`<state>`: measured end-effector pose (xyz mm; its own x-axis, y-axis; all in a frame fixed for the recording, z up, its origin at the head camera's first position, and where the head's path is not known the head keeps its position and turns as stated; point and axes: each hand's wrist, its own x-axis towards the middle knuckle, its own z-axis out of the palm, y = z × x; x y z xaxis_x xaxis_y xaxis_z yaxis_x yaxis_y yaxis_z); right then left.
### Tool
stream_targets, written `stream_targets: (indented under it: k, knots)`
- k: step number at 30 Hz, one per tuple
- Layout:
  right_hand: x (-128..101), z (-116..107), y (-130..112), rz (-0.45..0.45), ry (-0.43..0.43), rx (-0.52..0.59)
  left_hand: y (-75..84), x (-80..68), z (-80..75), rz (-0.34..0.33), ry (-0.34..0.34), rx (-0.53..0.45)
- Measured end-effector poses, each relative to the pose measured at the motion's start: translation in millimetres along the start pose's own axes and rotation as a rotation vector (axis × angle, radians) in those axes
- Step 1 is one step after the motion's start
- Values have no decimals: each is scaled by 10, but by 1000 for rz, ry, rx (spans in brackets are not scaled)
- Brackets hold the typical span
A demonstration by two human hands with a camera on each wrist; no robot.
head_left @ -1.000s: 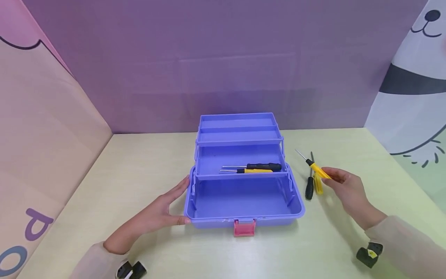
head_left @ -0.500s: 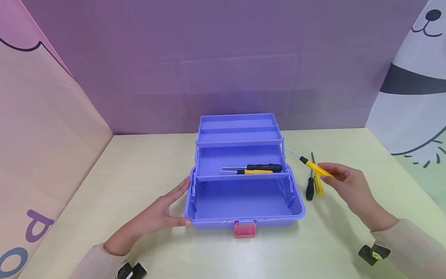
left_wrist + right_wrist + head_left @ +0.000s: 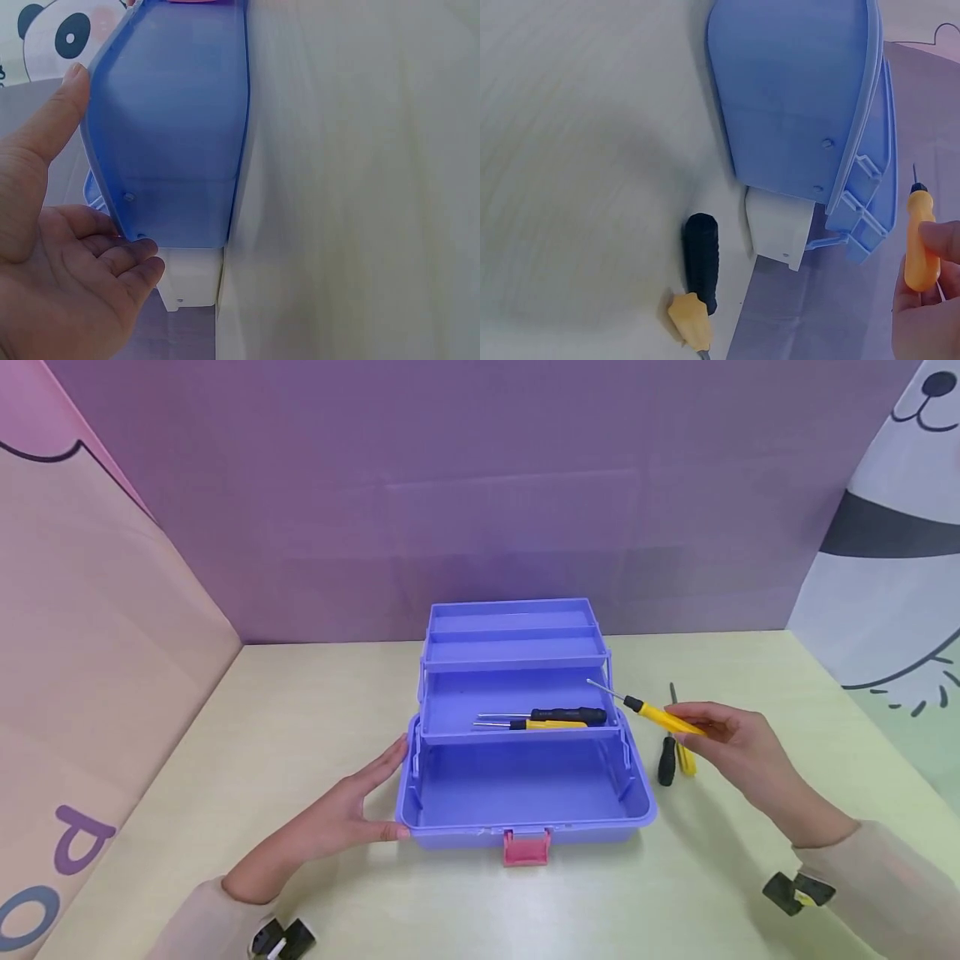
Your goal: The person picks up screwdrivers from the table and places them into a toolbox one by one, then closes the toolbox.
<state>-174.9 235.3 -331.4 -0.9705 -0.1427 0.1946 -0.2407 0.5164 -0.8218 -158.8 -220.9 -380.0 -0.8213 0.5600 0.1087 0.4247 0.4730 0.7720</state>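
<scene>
An open purple toolbox with a pink latch stands mid-table, its tiers folded out. The middle tray holds a black-handled screwdriver and a yellow-handled one. My left hand rests flat against the box's left side, fingers straight. My right hand pinches a yellow screwdriver in the air just right of the box, tip pointing over the tray's right end. A black-handled screwdriver and a yellow-handled one lie on the table below that hand.
The pale table is walled by a purple backdrop, a pink panel on the left and a panda-print panel on the right. Both upper trays of the box look bare.
My right hand has carried the yellow screwdriver up and leftward, from beside the loose screwdrivers to the box's right edge. The left hand and box have stayed put.
</scene>
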Motion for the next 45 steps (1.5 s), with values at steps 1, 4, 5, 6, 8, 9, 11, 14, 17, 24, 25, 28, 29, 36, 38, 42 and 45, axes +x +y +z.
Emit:
stream_targets:
  k: [1, 4, 5, 6, 8, 9, 11, 14, 17, 24, 25, 28, 29, 36, 38, 42, 45]
  knots:
    - [4, 11, -10, -3, -8, -4, -3, -2, 0, -1, -2, -2]
    - [12, 39, -33, -26, -27, -9, -9, -10, 3, -4, -5, -5]
    - [15, 46, -40, -33, -32, -11, -12, -13, 5, -2, -4, -6]
    - [19, 51, -47, -42, -37, -18, -15, -14, 7, -2, -4, -8]
    - [28, 57, -60, -54, -54, -28, -18, -16, 13, 1, -2, -8]
    - [34, 58, -66, -58, -65, -32, -20, -16, 16, 1, -3, -9]
    - [49, 61, -78, -63, -90, -39, -19, -15, 19, 4, -4, -13]
    - [81, 67, -93, -68, -121, -47, -13, -8, 17, 5, -4, -11]
    - [114, 79, -113, -65, -135, -36, -14, 2, 13, 10, -1, -8]
    - [187, 109, -145, -71, -182, -14, -42, 3, 18, 15, -6, -16]
    - [198, 114, -149, -75, -187, -13, -48, 3, 20, 13, -6, -14]
    - [236, 131, -156, -92, -204, -8, -60, 3, 21, 21, -3, -2]
    - [250, 139, -160, -95, -209, -4, -60, 3, 20, 21, -3, 2]
    - [367, 190, -192, -125, -255, 32, -14, 23, -2, 3, -3, 9]
    - [401, 208, -195, -111, -265, 28, -11, 26, -4, -2, -7, 4]
    - [461, 242, -186, -83, -272, -1, -26, 21, -3, -13, -12, -9]
    - [497, 265, -165, -73, -274, -13, -47, 2, 5, -2, -10, -4]
